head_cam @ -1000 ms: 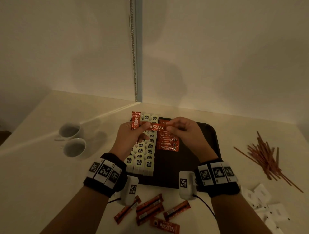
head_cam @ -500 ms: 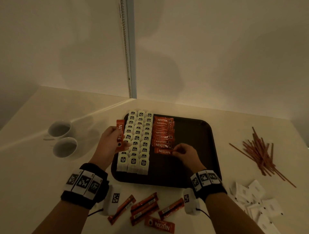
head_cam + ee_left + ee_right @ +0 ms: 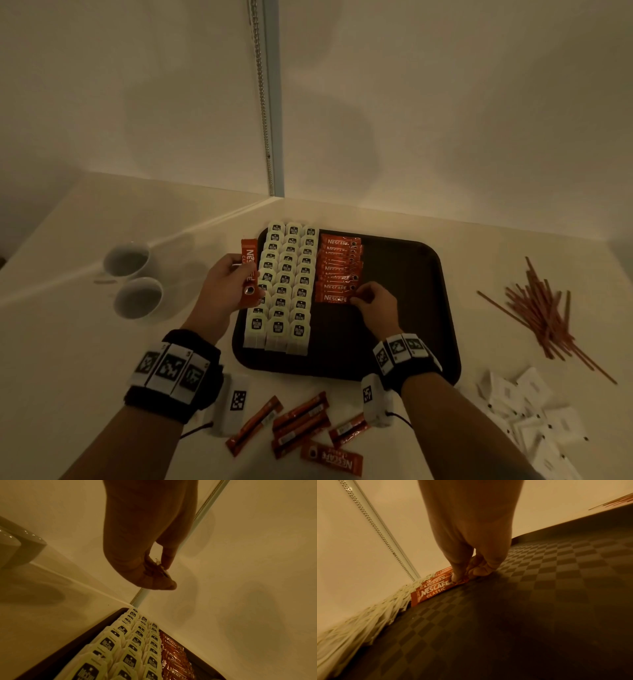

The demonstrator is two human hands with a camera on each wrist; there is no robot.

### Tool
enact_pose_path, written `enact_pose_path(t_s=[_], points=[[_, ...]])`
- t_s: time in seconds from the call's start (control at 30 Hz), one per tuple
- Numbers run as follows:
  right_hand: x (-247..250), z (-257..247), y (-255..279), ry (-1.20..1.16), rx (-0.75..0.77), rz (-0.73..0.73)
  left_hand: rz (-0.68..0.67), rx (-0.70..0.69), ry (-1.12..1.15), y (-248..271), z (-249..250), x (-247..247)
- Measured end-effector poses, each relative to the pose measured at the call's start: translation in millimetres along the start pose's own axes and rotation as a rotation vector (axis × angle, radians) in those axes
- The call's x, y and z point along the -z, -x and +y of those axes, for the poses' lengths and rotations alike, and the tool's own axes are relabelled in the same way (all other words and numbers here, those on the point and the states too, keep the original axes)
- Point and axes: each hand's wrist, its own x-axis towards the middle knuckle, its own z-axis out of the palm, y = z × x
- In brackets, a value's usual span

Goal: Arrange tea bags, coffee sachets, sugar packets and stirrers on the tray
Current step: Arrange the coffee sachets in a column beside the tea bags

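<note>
- Lying on the dark tray (image 3: 404, 308), the tea bags (image 3: 286, 284) stand in 3 tidy columns along its left side, pale with dark labels; just beside them to the right is a stacked column of orange coffee sachets (image 3: 339, 267) printed NESCAFE.
- The nearest sachet of the column (image 3: 334, 298) lies flat on the tray floor at the stack's near end; the right hand (image 3: 375, 303) pinches its right end between thumb and fingertips.
- The left hand (image 3: 226, 287) hovers over the tray's left rim, fingers clamped on another upright sachet (image 3: 249, 263), its label facing the head camera.
- On the table in front of the tray lie loose sachets (image 3: 301, 425); to the right, well apart from the tray, a heap of brown stirrers (image 3: 544, 311) and a scatter of white sugar packets (image 3: 527, 407).
- 2 white cups (image 3: 132, 277) sit to the left of the tray.
- Only the right wrist view shows the tray's checkered texture and the word CLASSIC on the pinched sachet, with the thumb pressing on top of its end.
- Only the left wrist view shows the left thumb and forefinger closing on its sachet's crimped edge, above the tea bags.
- Both forearms reach forward, wrists wearing dark bands with square markers.
</note>
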Motion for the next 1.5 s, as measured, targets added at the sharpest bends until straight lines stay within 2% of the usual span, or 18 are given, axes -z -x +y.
enact_pose_path(t_s=[0.23, 0.37, 0.47, 0.63, 0.7, 0.77, 0.87, 1.0, 1.1, 1.2, 1.37, 1.5], points=[[-6, 7, -3, 0.028, -0.012, 0.036, -0.102, 0.009, 0.084, 4, 0, -4], [-4, 6, -2, -0.032, -0.032, 0.027, -0.15, -0.017, 0.101, 3, 0, -8], [6, -12, 6, -0.107, 0.021, 0.038, -0.157, -0.068, 0.057, 3, 1, -10], [25, -85, 39, -0.376, 0.239, -0.219, -0.155, -0.152, 0.04, 5, 7, -19], [24, -108, 53, -0.441, 0.275, -0.307, -0.174, -0.19, 0.012, 10, 10, -26], [19, -121, 64, -0.499, 0.271, -0.353, -0.185, -0.225, -0.06, 14, 12, -31], [18, -128, 74, -0.706, 0.176, -0.423, -0.24, -0.216, -0.169, 17, 13, -30], [32, -135, 82, -0.47, 0.203, -0.444, -0.236, -0.187, -0.075, 19, 15, -24], [43, -140, 85, -0.288, 0.32, -0.363, -0.268, -0.229, -0.002, 24, 18, -22], [53, -146, 89, -0.277, 0.42, -0.224, -0.282, -0.199, 0.127, 26, 18, -21], [63, -156, 96, -0.277, 0.533, -0.076, -0.368, -0.126, 0.38, 31, 15, -22], [69, -165, 103, -0.184, 0.658, -0.046, -0.373, -0.085, 0.535, 37, 13, -26]])
